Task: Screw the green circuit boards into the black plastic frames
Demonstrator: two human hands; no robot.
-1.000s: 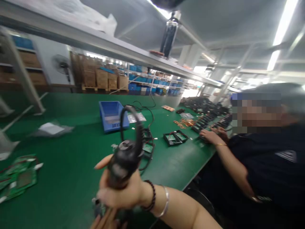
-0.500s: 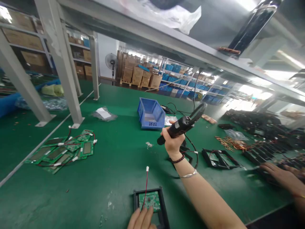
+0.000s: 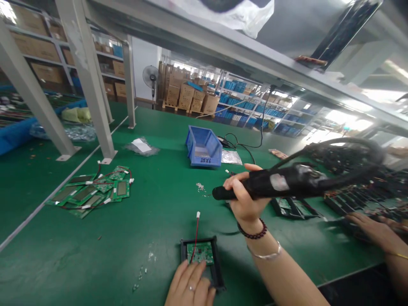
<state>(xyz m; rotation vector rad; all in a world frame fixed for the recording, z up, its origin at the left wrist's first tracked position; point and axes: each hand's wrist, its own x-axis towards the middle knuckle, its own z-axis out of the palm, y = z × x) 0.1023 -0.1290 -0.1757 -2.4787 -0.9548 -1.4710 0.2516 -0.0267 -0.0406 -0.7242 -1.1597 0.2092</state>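
My right hand (image 3: 247, 197) is wrapped around a black electric screwdriver (image 3: 274, 182), held tilted above the green bench with its cable looping off to the right. Its tip points left, near a small scatter of screws (image 3: 200, 186). At the bottom, a black plastic frame (image 3: 219, 263) lies on the bench with a green circuit board (image 3: 204, 251) inside. From the board a red wire runs up to a white connector (image 3: 198, 215). My left hand (image 3: 191, 284) lies with its fingers stretched over the frame's left side and the board's lower edge.
A blue bin (image 3: 205, 146) marked 25X6 stands mid-bench. Circuit boards with displays (image 3: 86, 191) are piled at left, beside metal shelf legs (image 3: 92, 85). Another person's hand (image 3: 372, 229) works at far right, near more black frames (image 3: 295, 208).
The screwdriver has turned from slanting upward to nearly level and come closer to the camera, its tip still leftward. My left hand shows more fully over the frame as the view shifts slightly.
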